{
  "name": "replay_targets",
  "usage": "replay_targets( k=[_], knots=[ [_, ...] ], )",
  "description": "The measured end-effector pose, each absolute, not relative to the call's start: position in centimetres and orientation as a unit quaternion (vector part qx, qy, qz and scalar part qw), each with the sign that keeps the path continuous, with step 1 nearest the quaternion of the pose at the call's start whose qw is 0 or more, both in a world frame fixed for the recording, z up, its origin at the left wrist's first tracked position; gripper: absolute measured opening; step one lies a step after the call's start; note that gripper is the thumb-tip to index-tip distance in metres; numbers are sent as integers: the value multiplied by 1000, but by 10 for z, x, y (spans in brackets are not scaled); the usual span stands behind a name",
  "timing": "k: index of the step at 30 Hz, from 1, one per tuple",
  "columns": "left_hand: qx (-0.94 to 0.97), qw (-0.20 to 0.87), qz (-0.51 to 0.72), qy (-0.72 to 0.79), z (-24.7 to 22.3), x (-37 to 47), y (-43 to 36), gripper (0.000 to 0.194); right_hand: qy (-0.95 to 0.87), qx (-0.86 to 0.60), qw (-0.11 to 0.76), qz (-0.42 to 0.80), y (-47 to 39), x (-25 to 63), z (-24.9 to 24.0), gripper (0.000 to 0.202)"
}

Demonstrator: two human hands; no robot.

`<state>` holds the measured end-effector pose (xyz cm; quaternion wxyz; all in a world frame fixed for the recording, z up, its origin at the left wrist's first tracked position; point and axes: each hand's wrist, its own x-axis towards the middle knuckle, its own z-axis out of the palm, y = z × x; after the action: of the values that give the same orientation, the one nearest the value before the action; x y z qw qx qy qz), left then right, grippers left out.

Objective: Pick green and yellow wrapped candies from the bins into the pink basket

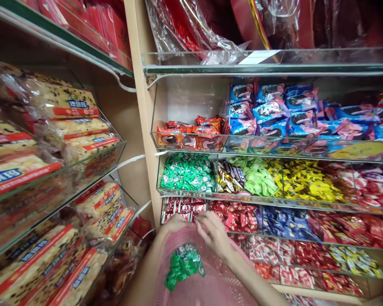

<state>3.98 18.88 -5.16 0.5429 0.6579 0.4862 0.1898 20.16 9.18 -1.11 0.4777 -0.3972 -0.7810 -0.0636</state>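
Note:
A pink plastic basket (210, 272) with perforated walls is in front of me, tilted so its inside shows. Several green-wrapped candies (185, 264) lie in a small heap inside it. My left hand (175, 224) is closed at the far left rim of the basket, its fingertips partly hidden. Beside it, my right hand (212, 233) reaches over the basket with bent fingers; what they hold, if anything, does not show. Just beyond both hands are red-and-white packets (193, 206) in a shelf bin.
Above them, a clear bin holds more green candies (188, 173), beside light green (258, 174) and yellow ones (309, 180). Blue cookie packs (271, 108) and orange-red packs (191, 134) fill the shelf above. At left, bagged pastries (79, 102) stand on glass shelves near a wooden post (140, 97).

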Motion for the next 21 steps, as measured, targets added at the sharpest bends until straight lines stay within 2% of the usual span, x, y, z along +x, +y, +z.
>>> replay_targets(
  k=[4, 8, 13, 21],
  knots=[
    [691, 519, 161, 476, -58, 37, 194, 47, -768, -410, 475, -127, 108, 214, 47, 15],
    [697, 510, 153, 481, -63, 36, 196, 47, -762, -486, 389, -178, 131, 213, 85, 23],
    [700, 502, 158, 482, -71, 38, 199, 50, -755, -574, 270, -168, 151, 201, 100, 23],
    [702, 490, 154, 494, -63, 39, 195, 46, -747, -609, 225, -144, 161, 195, 103, 26]
  ],
)
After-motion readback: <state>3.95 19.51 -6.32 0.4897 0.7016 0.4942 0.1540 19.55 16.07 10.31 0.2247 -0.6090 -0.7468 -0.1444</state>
